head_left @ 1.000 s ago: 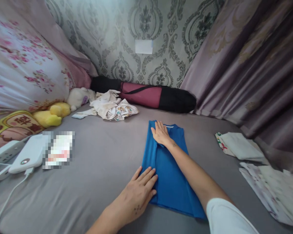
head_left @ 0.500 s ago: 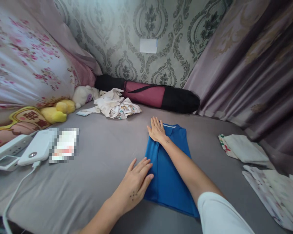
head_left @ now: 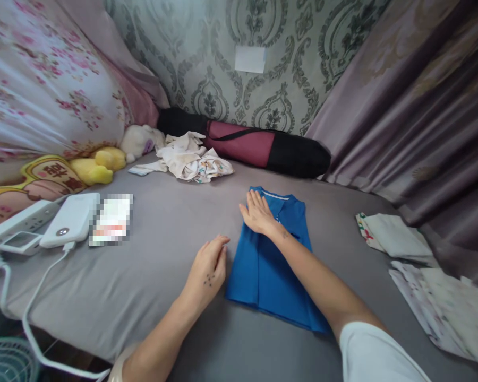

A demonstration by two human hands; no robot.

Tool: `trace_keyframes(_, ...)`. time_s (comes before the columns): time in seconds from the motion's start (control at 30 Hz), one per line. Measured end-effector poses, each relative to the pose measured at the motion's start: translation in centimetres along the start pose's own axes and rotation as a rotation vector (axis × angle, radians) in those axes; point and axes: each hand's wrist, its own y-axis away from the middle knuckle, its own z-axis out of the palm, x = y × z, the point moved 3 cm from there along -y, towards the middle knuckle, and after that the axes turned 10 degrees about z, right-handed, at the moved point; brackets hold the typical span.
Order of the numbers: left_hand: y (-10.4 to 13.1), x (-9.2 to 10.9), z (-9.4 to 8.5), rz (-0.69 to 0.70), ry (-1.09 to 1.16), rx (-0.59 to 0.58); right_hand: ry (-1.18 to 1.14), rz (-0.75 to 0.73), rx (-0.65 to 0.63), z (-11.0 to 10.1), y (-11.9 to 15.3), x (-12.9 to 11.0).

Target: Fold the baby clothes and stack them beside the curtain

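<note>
A blue shirt [head_left: 279,276], folded into a long panel with its collar at the far end, lies on the grey bedsheet. My right hand [head_left: 257,213] rests flat on its upper left edge, fingers stretched out near the collar; my forearm crosses and hides part of the cloth. Just left of the shirt, apart from it, my left hand [head_left: 209,265] hovers over the sheet. Its fingers are held together and loosely extended, with nothing visible in them.
Folded light cloths [head_left: 402,236] and a folded patterned garment [head_left: 446,313] lie at the right. A crumpled white garment [head_left: 191,156] sits before a maroon-and-black long bag [head_left: 242,146]. At left are a power bank [head_left: 71,220], power strip [head_left: 19,225] and plush toys [head_left: 91,167].
My left hand has lifted off the shirt's left edge and moved up and left. My right hand stays pressed near the collar. The camera view has tilted downward slightly.
</note>
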Motion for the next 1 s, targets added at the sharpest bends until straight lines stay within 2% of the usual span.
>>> trace_keyframes(0.17, -0.2, 0.1, -0.4, -0.023, 0.025, 0.014, 0.050, 0.057, -0.049, 2.1, 2.0, -0.2)
trace_keyframes(0.27, -0.3, 0.2, -0.6, -0.052, 0.027, 0.001, 0.037, 0.050, -0.062, 1.5, 2.9, -0.4)
trace_keyframes(0.37, -0.3, 0.3, -0.8, -0.075, 0.028, 0.006, 0.006, -0.014, -0.020, 0.8, 5.4, -1.4)
trace_keyframes(0.47, -0.4, 0.4, -0.9, -0.092, 0.021, -0.006, -0.009, -0.065, -0.015, 1.4, 8.2, -2.3)
trace_keyframes(0.57, -0.4, 0.4, -0.9, -0.094, 0.012, -0.016, -0.001, -0.054, -0.031, 2.3, 9.8, -2.7)
trace_keyframes(0.67, -0.4, 0.4, -1.0, -0.112, 0.012, -0.016, -0.013, -0.059, -0.026, 2.1, 11.2, -3.0)
trace_keyframes(0.77, -0.4, 0.2, -1.1, -0.143, 0.007, -0.018, -0.045, -0.137, -0.004, 1.7, 13.3, -3.6)
trace_keyframes(0.93, -0.3, 0.1, -1.2, -0.174, -0.011, -0.027, -0.087, -0.157, -0.101, 2.1, 16.1, -4.2)
trace_keyframes(1.0, -0.3, 0.1, -1.1, -0.172, -0.013, -0.036, -0.103, -0.166, -0.091, 1.8, 16.9, -4.4)
